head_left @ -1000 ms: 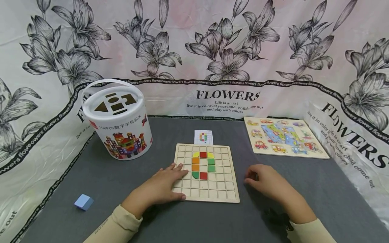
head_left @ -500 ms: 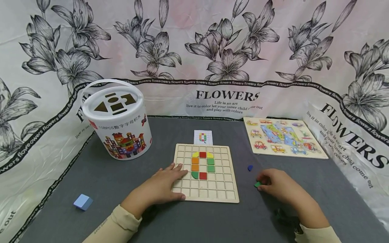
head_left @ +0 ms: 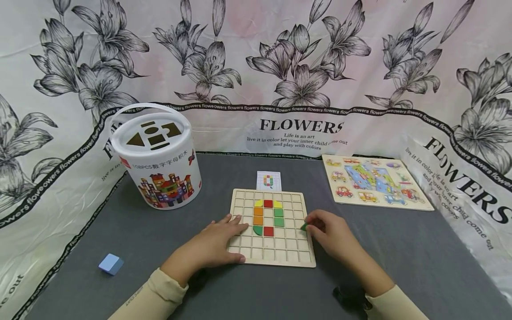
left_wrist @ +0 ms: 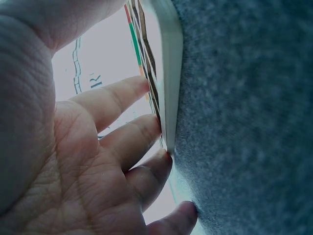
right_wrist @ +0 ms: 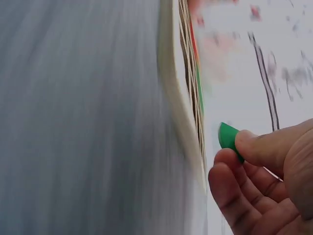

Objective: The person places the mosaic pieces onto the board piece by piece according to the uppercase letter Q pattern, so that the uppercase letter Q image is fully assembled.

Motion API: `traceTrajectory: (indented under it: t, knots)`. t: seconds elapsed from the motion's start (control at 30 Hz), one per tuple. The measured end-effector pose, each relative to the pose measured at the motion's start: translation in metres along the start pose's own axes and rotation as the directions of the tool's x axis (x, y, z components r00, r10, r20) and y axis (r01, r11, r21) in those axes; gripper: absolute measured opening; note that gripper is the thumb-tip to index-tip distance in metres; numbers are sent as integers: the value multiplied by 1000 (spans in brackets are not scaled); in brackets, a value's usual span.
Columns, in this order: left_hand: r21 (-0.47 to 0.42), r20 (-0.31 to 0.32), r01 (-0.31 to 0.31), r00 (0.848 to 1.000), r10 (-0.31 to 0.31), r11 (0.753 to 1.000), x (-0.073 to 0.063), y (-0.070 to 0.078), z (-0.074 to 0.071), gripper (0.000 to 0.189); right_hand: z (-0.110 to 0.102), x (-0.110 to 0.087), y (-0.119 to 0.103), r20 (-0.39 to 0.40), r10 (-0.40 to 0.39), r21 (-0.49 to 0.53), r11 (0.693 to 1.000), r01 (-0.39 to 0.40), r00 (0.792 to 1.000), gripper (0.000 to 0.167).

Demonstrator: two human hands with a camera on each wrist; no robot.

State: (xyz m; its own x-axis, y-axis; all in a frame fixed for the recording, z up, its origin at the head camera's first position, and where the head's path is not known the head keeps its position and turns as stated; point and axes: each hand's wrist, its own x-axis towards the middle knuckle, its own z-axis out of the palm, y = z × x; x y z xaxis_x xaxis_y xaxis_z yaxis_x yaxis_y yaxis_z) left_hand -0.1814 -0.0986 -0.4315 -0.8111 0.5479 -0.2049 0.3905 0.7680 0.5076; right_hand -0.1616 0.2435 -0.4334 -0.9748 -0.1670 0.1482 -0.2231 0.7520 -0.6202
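A wooden grid board (head_left: 280, 255) lies on the grey cloth, with a ring of red, orange, yellow and green pieces set in its cells. My left hand (head_left: 212, 243) rests on the board's left side, fingers spread. In the left wrist view its fingertips (left_wrist: 139, 84) touch the board's edge. Between thumb and fingers, my right hand (head_left: 334, 233) pinches a small green quarter-round piece (right_wrist: 228, 135) just over the board's right edge. A pattern card (head_left: 269, 180) showing a similar coloured ring lies against the board's far edge.
A white lidded bucket (head_left: 158, 166) with shaped holes stands at the back left. A blue block (head_left: 111, 264) lies at the left front. At the back right is a vehicle picture puzzle (head_left: 376, 182). A flower-printed cloth (head_left: 224, 129) hangs behind.
My right hand has moved left to the board's edge, carrying the green piece. A small blue piece visible half a second ago is now out of sight. The left hand has stayed put.
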Motion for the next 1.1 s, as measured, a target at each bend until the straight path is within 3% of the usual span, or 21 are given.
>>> traceTrajectory:
  t: [0.17, 0.37, 0.47, 0.67, 0.83, 1.1]
  knots:
    - [-1, -2, -3, 1000, 3, 1000, 1, -1, 2, 83, 24, 17, -21, 125, -66, 87, 995, 56, 990, 7]
    - [0, 6, 3, 1000, -3, 1000, 3, -1, 3, 83, 38, 29, -30, 181, -63, 57, 997, 54, 981, 4]
    - [-1, 8, 9, 1000, -9, 1000, 3, -1, 2, 83, 40, 31, -32, 167, -52, 29, 998, 47, 985, 5]
    - [1, 7, 7, 1000, -7, 1000, 0, 1, 0, 83, 42, 30, -32, 129, -118, 25, 993, 116, 985, 11]
    - [0, 1, 5, 1000, -5, 1000, 0, -1, 0, 83, 32, 31, -27, 76, -127, -19, 991, 129, 989, 11]
    - [7, -2, 2, 1000, -2, 1000, 0, 0, 1, 83, -8, 21, 17, -80, -12, -188, 982, -4, 997, 23]
